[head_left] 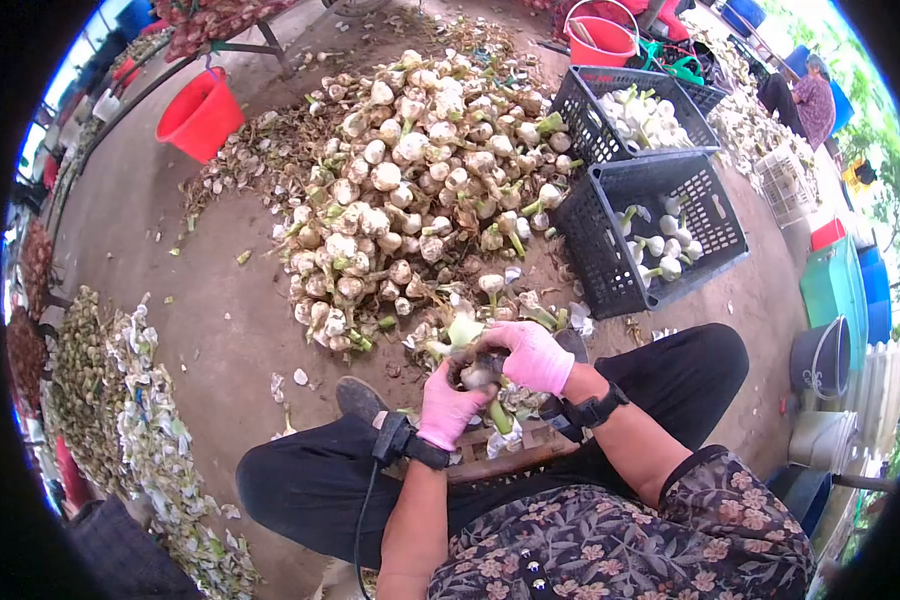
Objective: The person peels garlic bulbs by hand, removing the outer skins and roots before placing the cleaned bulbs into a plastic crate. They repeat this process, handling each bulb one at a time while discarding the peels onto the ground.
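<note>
Pink gloves with dirt-darkened fingers cover both hands. My left hand (pixel 450 408) curls round a garlic bulb (pixel 478 378) from the left. From the other side my right hand (pixel 532 358) closes on the same bulb, its fingers partly blurred. A pale green stem piece (pixel 464 330) shows just beyond the fingers. Beneath the hands, between my knees, is a wooden board (pixel 515 464) with leaf scraps around it. In front rises a big heap of untrimmed garlic (pixel 410 190), bulbs with stalks and dry roots.
To the right of the heap, a black crate (pixel 660 290) holds several cleaned bulbs (pixel 668 248); behind it another crate (pixel 590 115) is fuller. Red buckets (pixel 202 115) stand farther off. Garlic peelings (pixel 155 430) lie at left. Another person (pixel 816 105) sits at far right.
</note>
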A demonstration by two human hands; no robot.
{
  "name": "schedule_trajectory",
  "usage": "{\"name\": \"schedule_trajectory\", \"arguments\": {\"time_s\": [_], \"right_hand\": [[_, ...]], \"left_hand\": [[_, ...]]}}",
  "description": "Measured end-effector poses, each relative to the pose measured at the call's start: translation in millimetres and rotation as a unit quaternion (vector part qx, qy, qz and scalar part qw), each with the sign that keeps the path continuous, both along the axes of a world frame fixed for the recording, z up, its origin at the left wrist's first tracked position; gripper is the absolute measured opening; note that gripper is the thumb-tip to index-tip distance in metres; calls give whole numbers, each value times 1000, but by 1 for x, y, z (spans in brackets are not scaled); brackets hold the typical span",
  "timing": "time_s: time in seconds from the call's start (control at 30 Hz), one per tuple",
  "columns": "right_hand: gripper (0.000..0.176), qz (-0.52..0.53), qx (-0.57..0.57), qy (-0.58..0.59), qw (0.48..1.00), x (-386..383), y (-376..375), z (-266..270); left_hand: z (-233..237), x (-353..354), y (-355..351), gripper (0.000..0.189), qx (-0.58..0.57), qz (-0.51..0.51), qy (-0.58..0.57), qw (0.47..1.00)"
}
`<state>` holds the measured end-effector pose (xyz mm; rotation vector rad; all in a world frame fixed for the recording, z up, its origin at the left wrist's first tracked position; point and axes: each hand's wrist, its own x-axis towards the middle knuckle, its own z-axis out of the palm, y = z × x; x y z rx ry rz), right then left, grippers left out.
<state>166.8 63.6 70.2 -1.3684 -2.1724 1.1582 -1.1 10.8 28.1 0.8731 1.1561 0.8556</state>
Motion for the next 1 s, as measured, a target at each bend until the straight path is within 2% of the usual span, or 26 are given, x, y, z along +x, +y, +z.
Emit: {"name": "schedule_trajectory", "arguments": {"time_s": [0.03, 0.13, 0.17, 0.23, 0.27, 0.3, 0.4, 0.43, 0.5, 0.57, 0.6, 0.7, 0.83, 0.87, 0.93, 1.0], "right_hand": [[30, -10, -15, -22, 1000, -2, 1, 1], [20, -96, -1, -12, 995, 11, 7, -38], [22, -143, -2, -97, 985, 16, 10, -49], [26, -181, -8, -168, 969, 35, 9, -53], [44, -160, 34, -210, 964, 40, 5, -51], [44, -159, 31, -211, 964, 40, 0, -50], [72, -64, -25, -25, 997, 27, -5, -20], [69, -28, -84, 59, 994, 21, -6, -15], [72, 34, -11, 78, 996, 11, -15, -15], [75, 17, -102, 139, 985, 8, -20, -22], [77, 10, -83, 118, 989, 11, -23, -24], [77, 4, -141, 182, 973, 13, -21, -22], [66, 3, -207, 228, 951, 18, -21, -26], [58, -31, -242, 243, 939, 15, -21, -26], [55, -50, -248, 245, 936, 14, -22, -35], [48, -70, -255, 239, 935, 17, -23, -42]], "left_hand": [[-1, 1, -1, 56, -1, 0, 1, 1000], [-9, 7, -5, 75, 21, -18, -58, 998], [-9, 9, -5, 75, 23, -23, -59, 998], [-5, 8, -3, 76, 16, 53, -156, 986], [-2, 6, 1, 83, 4, 59, -143, 988], [-7, 6, 1, 84, 2, 74, -146, 987], [-9, 12, 6, 84, 20, 83, -91, 992], [-3, 13, 7, 78, 32, 83, -47, 995], [-4, 13, 9, 71, 47, 80, -2, 996], [-14, 9, 9, 53, -7, 80, 5, 997], [-17, 8, 6, 39, -35, 119, -54, 991], [-19, 6, 7, 27, -123, 150, -107, 975], [-16, 5, 11, 23, -136, 162, -108, 971], [-16, 5, 11, 22, -122, 152, -86, 977], [-18, 7, 13, 20, -110, 138, -62, 982], [-27, 9, 14, 17, -75, 88, 51, 992]]}}
